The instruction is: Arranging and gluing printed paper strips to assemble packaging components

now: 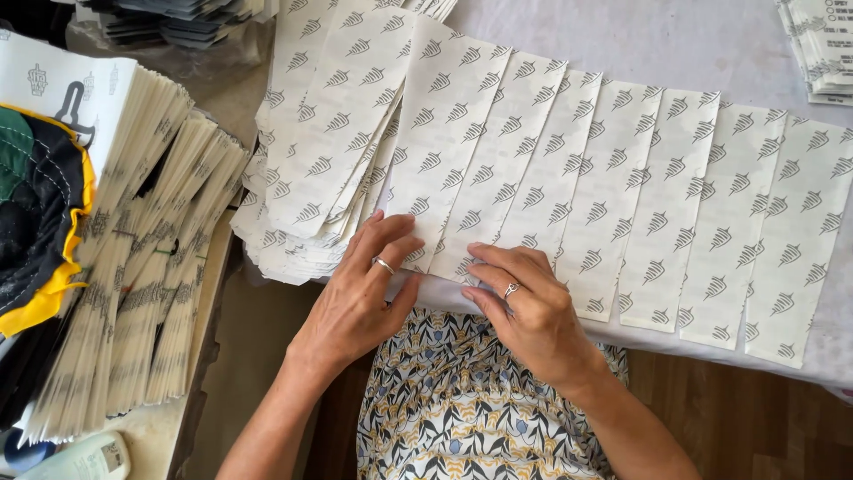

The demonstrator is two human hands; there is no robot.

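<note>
Pressing flat on overlapped paper strips [498,178] at the table [622,36] edge, six o'clock: left hand [360,298] and right hand [524,307] open, fingers spread, gripping nothing. Likely light, thin, slippery, easily creased; best taken by the bottom edges.

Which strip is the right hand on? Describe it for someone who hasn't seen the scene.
On the white table lies an overlapping row of patterned paper strips. Below the loose pile at its left end, the right hand presses the third strip, on its bottom edge.
</note>
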